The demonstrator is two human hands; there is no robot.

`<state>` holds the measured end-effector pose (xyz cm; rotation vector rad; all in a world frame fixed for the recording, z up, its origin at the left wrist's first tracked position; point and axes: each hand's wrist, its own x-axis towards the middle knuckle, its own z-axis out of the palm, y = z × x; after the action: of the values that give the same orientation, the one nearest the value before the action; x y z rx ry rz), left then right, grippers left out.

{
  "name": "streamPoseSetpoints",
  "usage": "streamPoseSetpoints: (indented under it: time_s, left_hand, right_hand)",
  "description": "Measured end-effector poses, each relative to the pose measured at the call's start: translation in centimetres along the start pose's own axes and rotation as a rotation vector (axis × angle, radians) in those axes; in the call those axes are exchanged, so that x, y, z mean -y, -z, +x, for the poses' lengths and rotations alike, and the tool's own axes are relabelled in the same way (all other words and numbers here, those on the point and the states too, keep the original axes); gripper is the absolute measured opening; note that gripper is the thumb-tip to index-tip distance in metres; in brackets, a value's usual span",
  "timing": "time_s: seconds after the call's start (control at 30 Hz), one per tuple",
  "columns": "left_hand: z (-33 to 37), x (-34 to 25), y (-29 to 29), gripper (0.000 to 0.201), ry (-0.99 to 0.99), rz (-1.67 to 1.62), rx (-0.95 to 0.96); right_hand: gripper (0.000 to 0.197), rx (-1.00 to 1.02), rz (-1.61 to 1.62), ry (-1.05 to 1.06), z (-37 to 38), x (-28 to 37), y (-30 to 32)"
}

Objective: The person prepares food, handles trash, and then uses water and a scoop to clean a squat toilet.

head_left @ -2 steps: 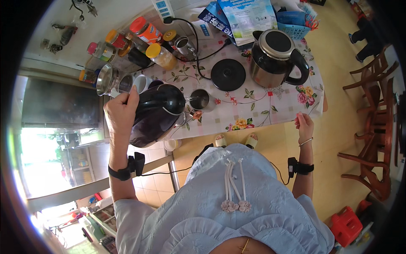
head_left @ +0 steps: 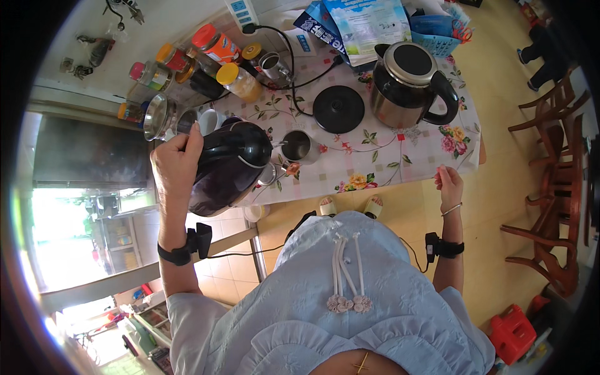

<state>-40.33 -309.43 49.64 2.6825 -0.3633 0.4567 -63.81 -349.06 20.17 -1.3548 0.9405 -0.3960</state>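
My left hand (head_left: 176, 159) is closed on the handle of a dark purple jug (head_left: 231, 159) with a glossy black top. The jug is tilted toward a metal cup (head_left: 297, 147) on the table, and a thin clear stream runs from its spout to the cup's mouth. Right beside the jug are a white mug (head_left: 210, 120) and a clear glass container (head_left: 267, 175), partly hidden by it. My right hand (head_left: 449, 185) hovers by the table's front edge, its fingers curled together with nothing visible in them.
A steel kettle (head_left: 400, 100) stands at the right beside its round black base (head_left: 338, 109), whose cord (head_left: 292, 75) crosses the flowered tablecloth (head_left: 375, 159). Several lidded jars (head_left: 215, 47) line the wall. Bags (head_left: 369, 28) and a blue basket (head_left: 435, 44) are behind. Wooden chairs (head_left: 553, 181) stand right.
My left hand and the jug have shifted very slightly left, with the stream still falling to the cup. My right hand has hardly moved.
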Motion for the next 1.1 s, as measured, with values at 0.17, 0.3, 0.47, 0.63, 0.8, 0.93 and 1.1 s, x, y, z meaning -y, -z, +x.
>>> streamPoseSetpoints:
  time_s: [0.17, 0.3, 0.47, 0.63, 0.8, 0.93, 1.1]
  left_hand:
    - [0.4, -0.6, 0.9, 0.038, 0.033, 0.001, 0.000]
    - [0.5, -0.8, 1.4, 0.039, 0.005, 0.020, -0.016]
    - [0.4, -0.4, 1.2, 0.040, -0.028, -0.008, -0.012]
    - [-0.3, 0.8, 1.1, 0.042, 0.028, -0.057, -0.043]
    - [-2.1, 5.6, 0.1, 0.041, 0.325, -0.274, -0.102]
    - [-5.0, 10.2, -1.7, 0.031, 0.590, -0.834, -0.230]
    - [-8.0, 14.5, -1.5, 0.028, 0.660, -1.088, -0.413]
  right_hand:
    - [0.016, 0.062, 0.020, 0.029, -0.6, -0.1, -1.3]
    - [0.016, 0.118, 0.036, 0.074, -1.6, 0.9, -3.0]
    - [0.019, 0.169, 0.076, 0.091, -3.1, 2.2, -5.5]
    - [0.024, 0.275, -0.018, 0.090, -4.4, 1.7, -7.7]
    - [0.024, 0.383, -0.008, 0.117, -5.9, 1.3, -10.2]
    - [0.022, 0.574, -0.051, 0.095, -8.3, 2.4, -13.5]
    - [0.017, 0.886, -0.080, -0.145, -10.8, 4.0, -19.2]
